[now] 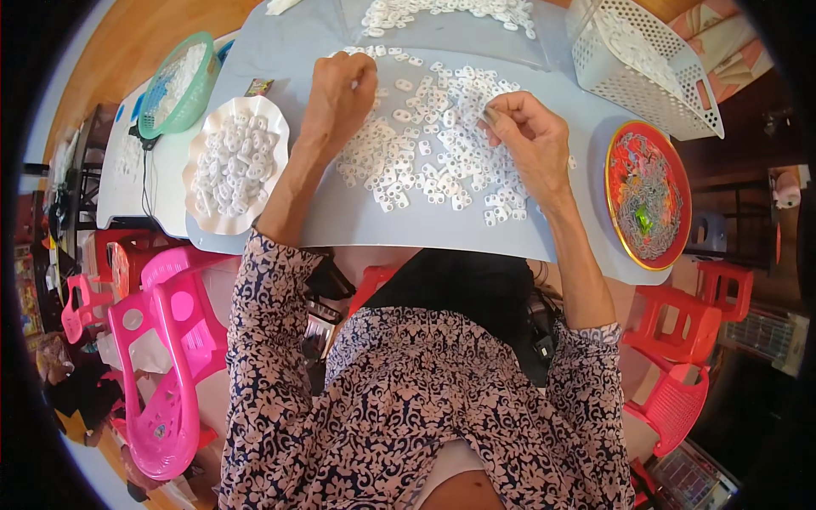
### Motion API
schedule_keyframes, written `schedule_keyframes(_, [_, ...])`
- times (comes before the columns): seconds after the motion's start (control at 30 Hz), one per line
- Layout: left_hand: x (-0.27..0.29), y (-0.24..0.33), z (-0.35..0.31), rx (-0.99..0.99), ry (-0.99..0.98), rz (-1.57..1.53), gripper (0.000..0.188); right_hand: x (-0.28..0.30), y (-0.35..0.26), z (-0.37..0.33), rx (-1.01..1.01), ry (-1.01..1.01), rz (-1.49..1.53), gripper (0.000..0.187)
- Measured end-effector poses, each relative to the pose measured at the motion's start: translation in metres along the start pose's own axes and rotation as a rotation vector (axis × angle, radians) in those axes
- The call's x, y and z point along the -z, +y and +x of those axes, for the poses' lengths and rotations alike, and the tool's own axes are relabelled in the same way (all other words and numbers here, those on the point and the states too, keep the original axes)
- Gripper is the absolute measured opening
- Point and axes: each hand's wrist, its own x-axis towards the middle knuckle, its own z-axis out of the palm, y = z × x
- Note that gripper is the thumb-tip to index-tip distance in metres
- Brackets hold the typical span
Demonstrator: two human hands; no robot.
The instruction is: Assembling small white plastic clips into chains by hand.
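My left hand (343,92) hovers over the left side of a pile of small white plastic pieces with two holes (387,157), spread across a grey-blue table (357,221). Its fingers are curled in, and whatever they may hold is hidden. On the pile's right side, my right hand (529,140) has thumb and forefinger pinched together; anything between them is too small to make out. Left of my left forearm, a white scalloped bowl (225,223) contains more white pieces. A red round tray (615,208) with a tangle of grey chains (654,191) lies right of my right hand.
Far right stands a white perforated basket (629,95) containing white pieces. A green basket (205,72) is at the far left, beside a small packet (258,87). More pieces (450,10) lie at the table's back. Pink (161,374) and red chairs (676,323) flank me.
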Motion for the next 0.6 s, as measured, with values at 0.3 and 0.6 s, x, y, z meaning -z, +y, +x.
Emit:
schedule_keyframes(0.3, [-0.008,0.007,0.004,-0.064,-0.068,0.031,0.004,-0.003,-0.003,-0.002,-0.036,0.012,-0.125,0.009])
schedule_keyframes(0.6, [-0.02,0.013,0.002,-0.091,-0.256,0.082,0.007,-0.003,-0.004,-0.001,0.014,-0.073,-0.109,0.012])
